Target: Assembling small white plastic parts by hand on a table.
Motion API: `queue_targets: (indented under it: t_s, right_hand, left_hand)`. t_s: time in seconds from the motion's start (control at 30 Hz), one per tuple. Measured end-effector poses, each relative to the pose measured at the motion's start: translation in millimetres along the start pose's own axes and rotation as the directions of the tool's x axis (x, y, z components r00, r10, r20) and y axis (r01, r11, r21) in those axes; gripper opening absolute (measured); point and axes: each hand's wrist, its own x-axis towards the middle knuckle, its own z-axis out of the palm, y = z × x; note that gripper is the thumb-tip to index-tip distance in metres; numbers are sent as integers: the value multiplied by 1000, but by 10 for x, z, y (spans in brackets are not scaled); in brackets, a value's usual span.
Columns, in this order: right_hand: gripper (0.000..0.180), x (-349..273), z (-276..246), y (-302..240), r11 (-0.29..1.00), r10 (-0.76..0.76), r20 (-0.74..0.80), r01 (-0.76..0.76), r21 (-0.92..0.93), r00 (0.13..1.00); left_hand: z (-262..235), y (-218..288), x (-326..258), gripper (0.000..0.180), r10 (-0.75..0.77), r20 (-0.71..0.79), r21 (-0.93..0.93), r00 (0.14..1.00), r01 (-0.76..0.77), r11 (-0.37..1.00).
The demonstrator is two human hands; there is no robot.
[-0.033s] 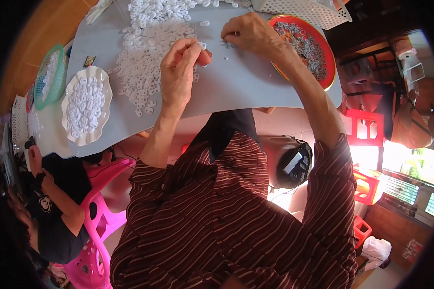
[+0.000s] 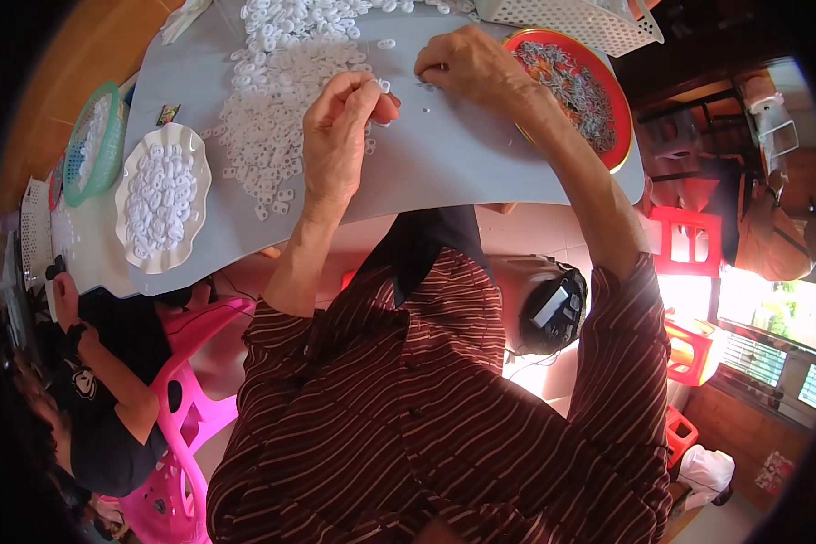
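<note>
The left hand (image 2: 335, 136) pinches one small white ring (image 2: 383, 86) between its fingertips above the grey worktop (image 2: 462, 163). The right hand (image 2: 467, 65), fingers curled together, presses on the worktop beside the red tray (image 2: 618, 145). A pile of white rings (image 2: 272, 100) lies just left.

White rings (image 2: 272, 118) lie on the table (image 2: 444, 172), between plate (image 2: 163, 195) and tray (image 2: 607, 100).

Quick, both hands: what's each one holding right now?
Left hand: fingers pinched on a small white ring.
Right hand: curled, fingertips down on the grey table; contents cannot be told.
</note>
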Motion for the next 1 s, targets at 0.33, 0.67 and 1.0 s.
queue_targets:
  t_s: [0.33, 0.67, 1.0]
  right_hand:
    - [10, 43, 106, -139, 958, 175, 107, -144, -246, 979]
    - [17, -396, 60, -577, 313, 525, 87, -288, 905, 847]
    - [10, -686, 371, -588, 19, 547, 53, -76, 997, 836]
  left_hand:
    - [41, 27, -13, 16, -18, 56, 169, 998, 8, 986]
    - [46, 31, -71, 21, 65, 126, 309, 990, -101, 946]
    - [83, -39, -97, 20, 33, 303, 459, 953, -176, 871]
